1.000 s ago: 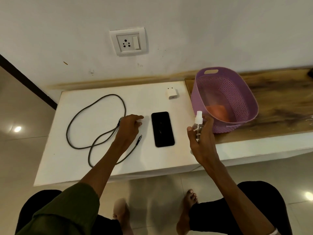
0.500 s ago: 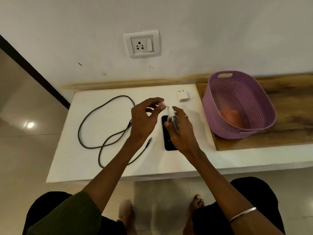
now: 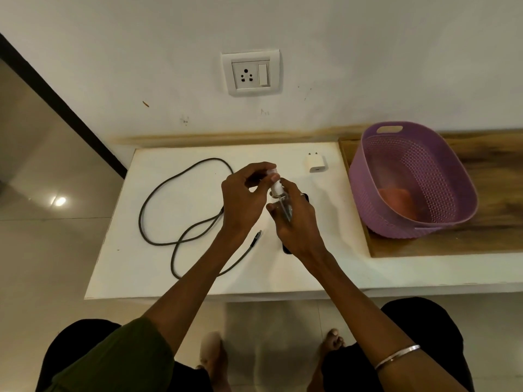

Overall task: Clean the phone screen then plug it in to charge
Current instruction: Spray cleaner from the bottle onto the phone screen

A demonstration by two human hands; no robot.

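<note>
Spray bottle (image 3: 281, 203) gripped in right hand (image 3: 297, 222) mid-frame over phone (image 3: 286, 248), left hand (image 3: 243, 199) pinching, probably, its cap off to spray.

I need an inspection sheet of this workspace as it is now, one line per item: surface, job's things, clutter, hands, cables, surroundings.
Surface: white table; wooden board to its right.
Job's things: spray bottle held over the phone, which is mostly hidden; white charger plug lies loose; orange cloth in the purple basket.
Clutter: nothing seen.
Hands: right hand grips the bottle; left hand pinches its cap.
Cables: dark cable looped on the table, not plugged in.
Surroundings: wall socket empty; tiled floor.
</note>
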